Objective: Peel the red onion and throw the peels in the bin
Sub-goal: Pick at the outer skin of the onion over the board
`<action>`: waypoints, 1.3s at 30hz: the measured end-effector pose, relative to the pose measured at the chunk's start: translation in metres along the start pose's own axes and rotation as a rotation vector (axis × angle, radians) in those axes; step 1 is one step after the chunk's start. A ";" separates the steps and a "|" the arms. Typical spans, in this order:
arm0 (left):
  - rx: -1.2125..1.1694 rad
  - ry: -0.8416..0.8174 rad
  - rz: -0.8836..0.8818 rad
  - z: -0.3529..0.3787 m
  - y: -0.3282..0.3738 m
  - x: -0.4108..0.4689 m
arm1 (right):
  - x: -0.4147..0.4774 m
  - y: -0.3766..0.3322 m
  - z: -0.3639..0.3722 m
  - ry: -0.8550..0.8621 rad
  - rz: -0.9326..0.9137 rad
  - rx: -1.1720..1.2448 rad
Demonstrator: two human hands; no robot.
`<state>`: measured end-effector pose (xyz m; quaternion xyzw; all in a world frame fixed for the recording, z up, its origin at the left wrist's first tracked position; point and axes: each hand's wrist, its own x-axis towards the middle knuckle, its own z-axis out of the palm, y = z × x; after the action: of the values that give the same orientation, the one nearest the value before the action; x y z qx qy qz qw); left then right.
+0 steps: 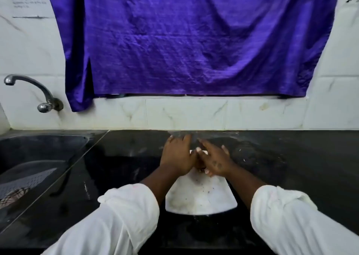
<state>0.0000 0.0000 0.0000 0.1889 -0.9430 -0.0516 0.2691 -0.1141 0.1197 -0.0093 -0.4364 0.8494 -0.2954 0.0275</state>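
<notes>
We can barely see the red onion: only a small dark reddish-brown patch shows between the two hands, over the far end of the white, speckled plastic chopping board, so its surface and how much skin remains are hidden from us. Our left hand covers it from nine o'clock and our right hand from three o'clock; both seem cupped around it, yet whether either truly grips it or pinches a peel we cannot tell. To do this step well, we judge one hand should steady the bulb while the other lifts the dry outer layer at a cut end and draws it off in broad strips, keeping scraps on the board for the bin. No bin is in view. The board lies on a glossy black stone counter; at nine o'clock sits a dark sink, with a chrome tap at ten o'clock, and a purple cloth hangs at twelve.
</notes>
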 end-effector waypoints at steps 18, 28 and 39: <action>-0.481 0.121 -0.074 0.022 0.026 -0.031 | -0.019 0.002 0.009 0.238 0.219 0.810; -0.783 0.238 0.052 0.024 -0.001 0.014 | 0.017 0.003 0.003 0.373 -0.132 1.035; -1.114 0.308 -0.059 0.029 -0.015 0.015 | 0.022 0.010 0.007 0.248 -0.207 1.094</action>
<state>-0.0223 -0.0194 -0.0202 0.0503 -0.7179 -0.5196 0.4605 -0.1327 0.1035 -0.0156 -0.4018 0.5225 -0.7423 0.1203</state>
